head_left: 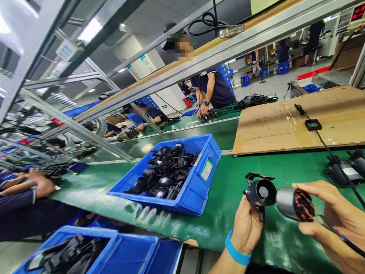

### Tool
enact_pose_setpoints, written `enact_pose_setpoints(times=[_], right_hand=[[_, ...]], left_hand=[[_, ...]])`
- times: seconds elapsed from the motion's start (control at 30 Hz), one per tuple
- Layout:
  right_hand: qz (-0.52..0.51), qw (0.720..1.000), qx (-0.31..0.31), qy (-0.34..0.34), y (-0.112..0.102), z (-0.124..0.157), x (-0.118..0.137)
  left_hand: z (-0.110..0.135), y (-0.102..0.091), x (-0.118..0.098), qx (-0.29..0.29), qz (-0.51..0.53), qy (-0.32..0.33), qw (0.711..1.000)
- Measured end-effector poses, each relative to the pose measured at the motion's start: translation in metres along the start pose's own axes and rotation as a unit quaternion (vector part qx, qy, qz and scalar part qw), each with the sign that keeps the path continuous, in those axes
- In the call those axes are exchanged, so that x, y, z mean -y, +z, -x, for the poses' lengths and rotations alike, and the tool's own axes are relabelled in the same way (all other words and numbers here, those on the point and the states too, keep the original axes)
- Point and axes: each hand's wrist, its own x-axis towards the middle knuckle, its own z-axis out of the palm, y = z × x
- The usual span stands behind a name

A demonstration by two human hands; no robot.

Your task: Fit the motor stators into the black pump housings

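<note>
My left hand (246, 226), with a blue wristband, is closed around a black round plastic housing (260, 192) whose open mouth faces right. My right hand (335, 219) grips a grey cylindrical motor (293, 204) with copper windings and thin wires trailing from it. The motor's end sits just beside the housing's opening, almost touching. Both are held above the green bench surface (228, 190) near its front edge.
A blue bin (196, 182) of black housings stands left of my hands. More blue bins (134, 255) sit below the bench. A cardboard sheet (299, 121) with a cable lies behind. Black motor units (342, 171) rest at right. Other workers sit and stand around the line.
</note>
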Motion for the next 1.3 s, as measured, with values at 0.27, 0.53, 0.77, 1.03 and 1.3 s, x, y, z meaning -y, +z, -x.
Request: enact_pose_setpoints(times=[0.27,0.53,0.77,1.03,1.3], right_hand=[[0.021,0.997,0.043,-0.054,0.006,-0.011,-0.005],[-0.037,0.989,0.140,-0.030,-0.003,-0.014,-0.002],[-0.018,0.976,0.185,-0.115,-0.001,0.005,0.000],[0.014,0.980,0.127,-0.154,0.006,0.031,0.010],[-0.181,0.976,0.119,-0.001,0.029,0.038,0.004]], left_hand=[[0.015,0.008,0.013,0.048,-0.016,-0.012,0.999],[0.020,0.010,0.011,0.034,0.004,-0.060,0.998],[0.029,0.017,0.002,0.074,0.021,-0.119,0.990],[0.035,0.021,-0.001,0.077,0.040,-0.127,0.988],[0.035,0.025,0.000,0.095,0.015,-0.165,0.982]])
